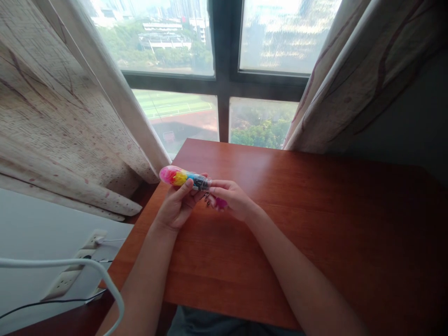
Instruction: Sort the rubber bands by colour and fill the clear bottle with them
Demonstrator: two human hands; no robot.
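My left hand [180, 205] is closed around a clear plastic bottle [185, 178], its thumb lying along the side. The bottle is tilted almost level, its rounded end to the left. Inside, small bands of colour run from pink through yellow and blue to black, like little hair elastics. At the bottle's narrow right end, the index and thumb of my right hand [233, 198] touch the neck. Curled in the lower fingers of that hand is a pink cap [221, 203], partly hidden. Thin black elastics [206, 199] show between the two hands, below the neck.
Both hands are above a reddish-brown wooden table [280, 224]. Behind it stands a dark-framed window [224, 70] between patterned curtains [70, 102]. At the lower left, a white bent tube [70, 262] passes in front of wall sockets [63, 282] and cables.
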